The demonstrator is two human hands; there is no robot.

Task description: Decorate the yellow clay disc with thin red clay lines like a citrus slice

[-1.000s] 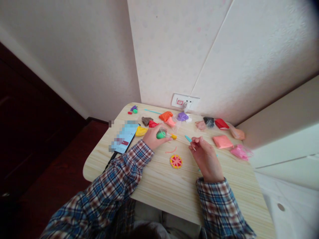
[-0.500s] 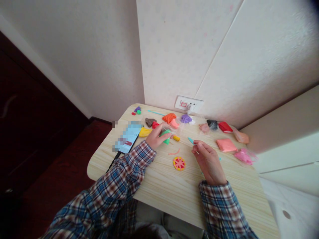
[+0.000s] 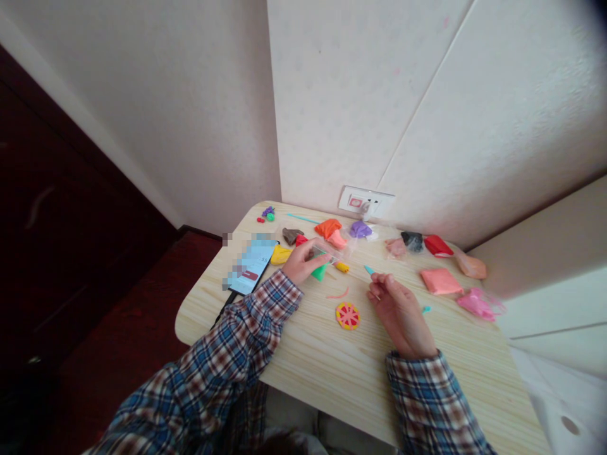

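My left hand [image 3: 298, 263] is closed on a clear plastic bag of green clay [image 3: 320, 272], just above the table. My right hand [image 3: 401, 316] pinches a light-blue clay tool [image 3: 368, 270], its flat tip showing beyond the fingers and pointing up and left. Between the hands lies a small round clay piece [image 3: 348, 316] with a yellow rim, red inside and pink strips across it. A loose pink strip [image 3: 339, 295] rests just above that disc. Beside the green bag sits a small yellow clay piece [image 3: 342, 267].
Along the back of the wooden table [image 3: 313, 354] are several bags of clay, including orange [image 3: 328, 227], purple [image 3: 360, 229] and red [image 3: 439, 246]. A phone [image 3: 251, 265] with a cable lies at left. Small clay grapes [image 3: 268, 212] sit at the far left corner.
The whole view has shifted slightly, so the table appears further right. Both hands keep their holds. More of a small teal piece shows to the right of my right hand.
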